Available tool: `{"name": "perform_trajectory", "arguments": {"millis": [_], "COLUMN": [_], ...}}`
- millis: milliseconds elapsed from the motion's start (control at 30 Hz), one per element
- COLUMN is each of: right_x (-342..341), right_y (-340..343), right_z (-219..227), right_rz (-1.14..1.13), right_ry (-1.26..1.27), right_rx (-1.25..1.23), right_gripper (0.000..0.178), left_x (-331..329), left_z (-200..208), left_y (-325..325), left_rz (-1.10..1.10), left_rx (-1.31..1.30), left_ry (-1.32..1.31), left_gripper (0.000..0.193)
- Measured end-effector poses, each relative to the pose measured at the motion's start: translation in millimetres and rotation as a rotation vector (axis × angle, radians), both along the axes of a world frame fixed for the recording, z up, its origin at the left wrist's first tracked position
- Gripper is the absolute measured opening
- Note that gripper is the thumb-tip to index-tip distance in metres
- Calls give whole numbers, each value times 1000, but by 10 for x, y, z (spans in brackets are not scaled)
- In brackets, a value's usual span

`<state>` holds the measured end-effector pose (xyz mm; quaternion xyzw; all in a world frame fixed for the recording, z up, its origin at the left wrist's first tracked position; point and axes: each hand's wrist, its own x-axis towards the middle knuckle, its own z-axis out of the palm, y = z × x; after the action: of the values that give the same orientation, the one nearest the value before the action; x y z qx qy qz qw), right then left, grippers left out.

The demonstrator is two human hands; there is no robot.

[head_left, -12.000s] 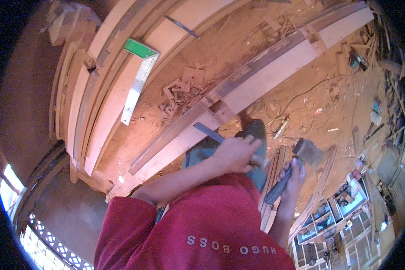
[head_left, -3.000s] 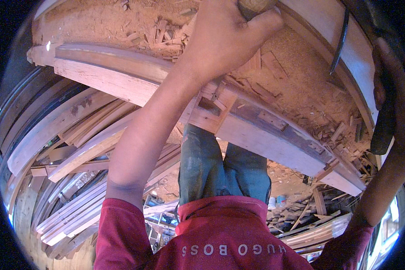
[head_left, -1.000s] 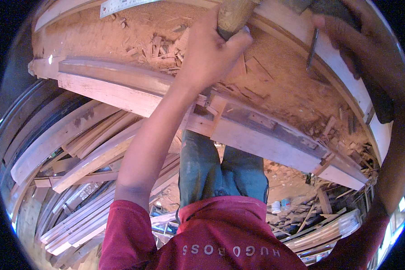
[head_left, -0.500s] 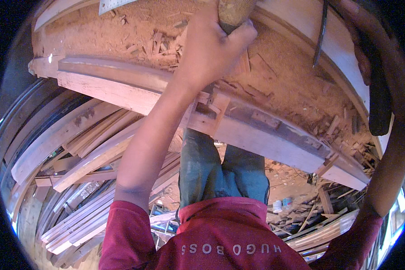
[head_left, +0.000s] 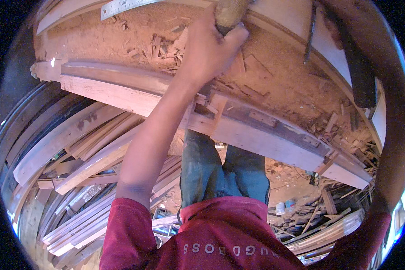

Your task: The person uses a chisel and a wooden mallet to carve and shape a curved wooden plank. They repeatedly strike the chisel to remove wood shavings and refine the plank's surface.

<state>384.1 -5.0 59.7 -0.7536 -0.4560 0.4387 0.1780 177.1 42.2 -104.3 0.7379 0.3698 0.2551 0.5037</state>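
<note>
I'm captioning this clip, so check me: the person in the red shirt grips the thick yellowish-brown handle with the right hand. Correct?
Not quite: the left hand grips the thick yellowish-brown handle, as the head view shows. The rest stands, red shirt included.

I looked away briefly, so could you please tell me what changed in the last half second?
The right hand and its dark handle moved up and left in the picture. The left hand stayed around the wooden handle, nearly in place; the slotted beam lies as before.
</note>
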Motion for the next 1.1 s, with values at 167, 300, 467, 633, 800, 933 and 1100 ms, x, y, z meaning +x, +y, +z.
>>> {"name": "perform_trajectory", "arguments": {"millis": [167, 300, 467, 633, 800, 933, 1100], "right_x": [-119, -108, -23, -56, -158, -57, -16], "right_y": [106, -16, -94, -125, -86, -27, 147], "right_z": [-90, -78, -181, -208, -191, -94, -164], "right_rz": [125, -80, -42, 2, 142, -15, 273], "right_ry": [-150, 27, -61, -93, -124, -63, -196], "right_rx": [-85, 142, 167, 208, 90, 9, -74], "right_gripper": [26, 26, 24, 22, 21, 22, 26], "left_x": [-90, -36, 31, 43, -18, 25, -23], "left_z": [59, 22, 188, 233, 34, 136, 82], "left_y": [-38, 8, -13, -4, -49, -76, -84], "left_rz": [43, 22, 63, 12, 32, 27, 54], "left_rx": [14, -32, -142, -130, 17, -9, -36], "left_ry": [133, 83, 158, 228, 170, 124, 193], "left_gripper": [31, 33, 30, 27, 36, 37, 43]}}
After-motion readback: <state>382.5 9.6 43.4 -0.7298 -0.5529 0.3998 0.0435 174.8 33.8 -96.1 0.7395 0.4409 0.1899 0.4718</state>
